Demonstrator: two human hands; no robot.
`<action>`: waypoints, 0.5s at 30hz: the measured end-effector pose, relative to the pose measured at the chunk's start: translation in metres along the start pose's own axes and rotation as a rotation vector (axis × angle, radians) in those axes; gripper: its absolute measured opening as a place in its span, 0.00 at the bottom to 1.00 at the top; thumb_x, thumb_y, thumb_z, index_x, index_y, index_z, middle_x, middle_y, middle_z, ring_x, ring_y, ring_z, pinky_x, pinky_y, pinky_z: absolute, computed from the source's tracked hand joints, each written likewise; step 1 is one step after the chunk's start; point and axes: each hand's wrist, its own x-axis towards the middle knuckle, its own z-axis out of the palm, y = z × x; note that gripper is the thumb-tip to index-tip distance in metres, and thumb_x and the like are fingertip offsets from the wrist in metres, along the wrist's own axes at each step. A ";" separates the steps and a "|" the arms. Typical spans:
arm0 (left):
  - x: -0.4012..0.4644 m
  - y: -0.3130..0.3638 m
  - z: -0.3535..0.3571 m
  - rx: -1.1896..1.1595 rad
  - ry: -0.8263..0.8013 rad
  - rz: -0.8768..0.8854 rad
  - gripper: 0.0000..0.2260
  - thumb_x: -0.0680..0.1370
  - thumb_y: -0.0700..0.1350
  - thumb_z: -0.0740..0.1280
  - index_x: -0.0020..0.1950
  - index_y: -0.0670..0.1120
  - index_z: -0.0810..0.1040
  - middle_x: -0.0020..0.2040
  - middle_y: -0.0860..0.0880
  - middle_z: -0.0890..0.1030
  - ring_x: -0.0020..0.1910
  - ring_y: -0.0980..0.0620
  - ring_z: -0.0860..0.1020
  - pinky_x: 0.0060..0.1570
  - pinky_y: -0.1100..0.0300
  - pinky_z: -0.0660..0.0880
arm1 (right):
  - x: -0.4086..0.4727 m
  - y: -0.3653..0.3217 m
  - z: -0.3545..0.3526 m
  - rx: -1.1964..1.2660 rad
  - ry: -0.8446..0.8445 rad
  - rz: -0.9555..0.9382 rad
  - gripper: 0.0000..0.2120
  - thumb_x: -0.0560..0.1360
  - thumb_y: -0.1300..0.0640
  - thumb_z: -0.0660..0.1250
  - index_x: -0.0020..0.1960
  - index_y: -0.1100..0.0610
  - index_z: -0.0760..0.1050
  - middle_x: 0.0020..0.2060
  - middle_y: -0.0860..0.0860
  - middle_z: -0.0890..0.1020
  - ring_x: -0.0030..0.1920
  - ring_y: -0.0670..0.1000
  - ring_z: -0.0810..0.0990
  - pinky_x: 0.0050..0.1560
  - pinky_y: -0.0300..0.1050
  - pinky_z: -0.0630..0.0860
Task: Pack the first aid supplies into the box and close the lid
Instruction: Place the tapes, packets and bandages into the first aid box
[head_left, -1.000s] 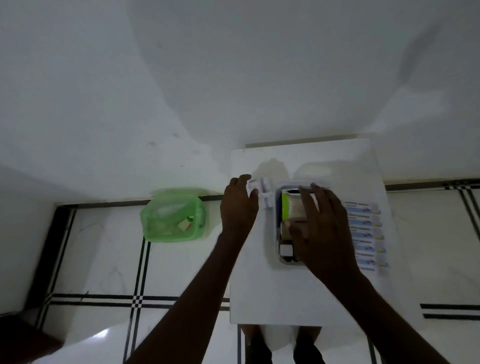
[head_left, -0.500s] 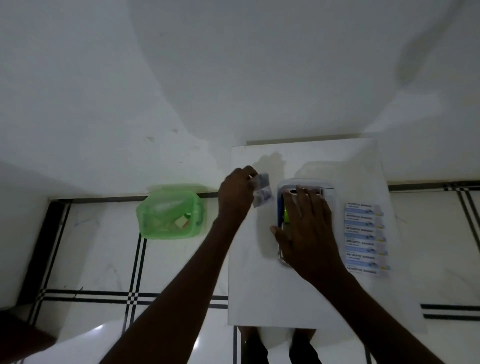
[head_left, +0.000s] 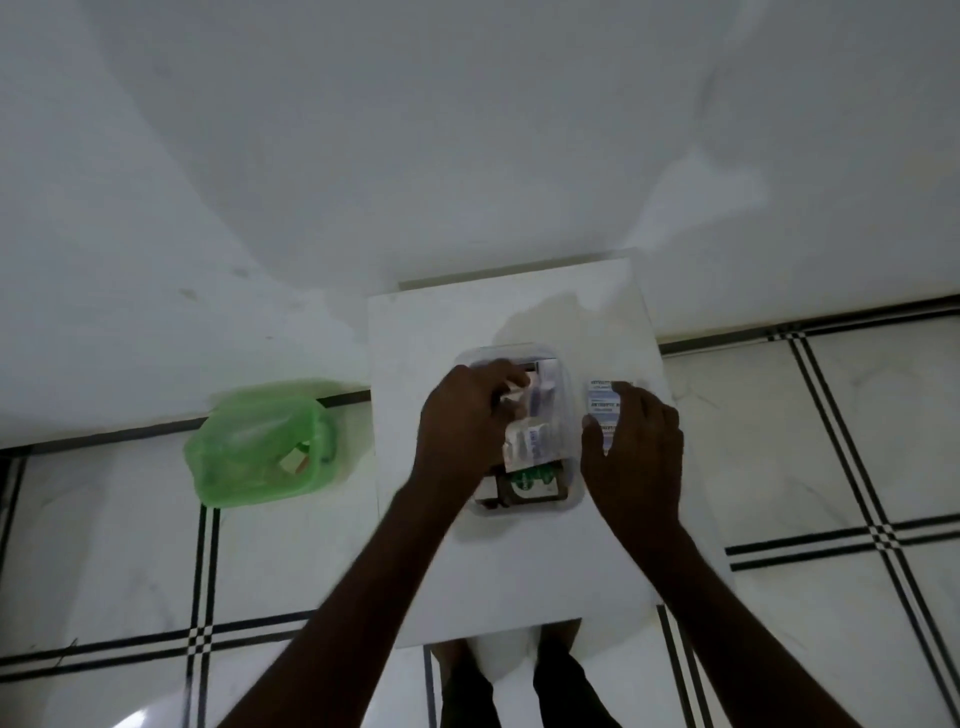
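Note:
A clear plastic box (head_left: 570, 415) stands open on a small white table (head_left: 524, 566). Inside it lie small white packets (head_left: 530, 441) and a dark pack with a green label (head_left: 530, 480). My left hand (head_left: 462, 421) is over the box's left half, its fingers closed on a small white packet that it holds among the contents. My right hand (head_left: 636, 452) rests just right of the box on a row of white-and-blue antiseptic sachets (head_left: 602, 405), fingers curled over them. Whether the sachets are lifted I cannot tell. I see no lid.
A green translucent plastic bag (head_left: 260, 447) with small bits inside sits on the floor left of the table. The floor is white tile with black lines. A white wall (head_left: 467, 156) rises right behind the table. My feet show under the table's near edge.
My left hand carried the small packet from the table left of the box into the box. My right hand left the box and moved right onto the sachets.

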 end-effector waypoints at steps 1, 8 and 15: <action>-0.004 -0.002 0.008 0.064 0.011 -0.022 0.11 0.73 0.44 0.73 0.54 0.53 0.83 0.48 0.51 0.83 0.48 0.53 0.79 0.46 0.63 0.70 | 0.002 0.009 0.005 -0.052 -0.026 0.067 0.27 0.75 0.46 0.65 0.68 0.61 0.69 0.62 0.61 0.76 0.62 0.61 0.73 0.60 0.58 0.73; -0.020 -0.012 0.020 0.233 0.165 0.045 0.19 0.69 0.48 0.75 0.59 0.50 0.79 0.55 0.50 0.79 0.54 0.47 0.73 0.52 0.53 0.72 | 0.004 0.055 0.027 -0.258 -0.241 0.340 0.54 0.65 0.36 0.74 0.77 0.63 0.52 0.73 0.68 0.60 0.71 0.69 0.62 0.66 0.67 0.63; -0.029 -0.017 0.021 0.150 0.285 0.004 0.21 0.74 0.46 0.72 0.66 0.47 0.74 0.60 0.47 0.76 0.58 0.45 0.71 0.57 0.50 0.72 | 0.018 0.081 0.013 -0.133 -0.088 0.412 0.30 0.66 0.52 0.77 0.62 0.63 0.69 0.54 0.62 0.79 0.55 0.65 0.77 0.54 0.57 0.73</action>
